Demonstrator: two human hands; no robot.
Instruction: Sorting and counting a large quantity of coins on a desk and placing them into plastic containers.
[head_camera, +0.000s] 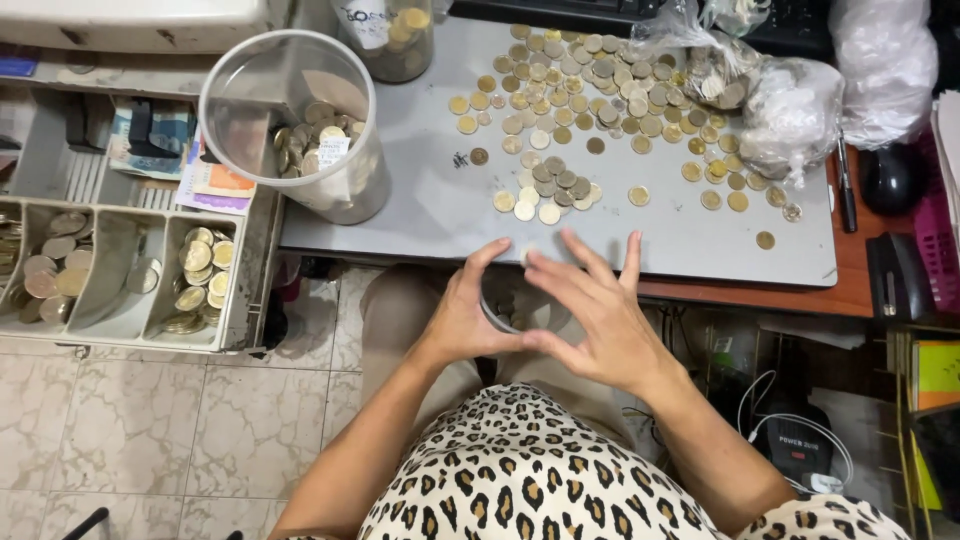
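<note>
Grey mat (420, 210) on desk, coins (600, 100) scattered across. Open drawer (120, 270) left, coins sorted in compartments. Clear tub (300, 120) on mat's left corner, part filled. Plastic bags (790, 110) at right. Hands together at mat's near edge: left hand (465, 315) cupped around small cup (497, 310), right hand (595, 310) open above it, fingers spread.

Both forearms rise from the bottom edge to mid-frame; left hand (468, 312) curled, thumb up; right hand (592, 312) fingers spread, touching it.
</note>
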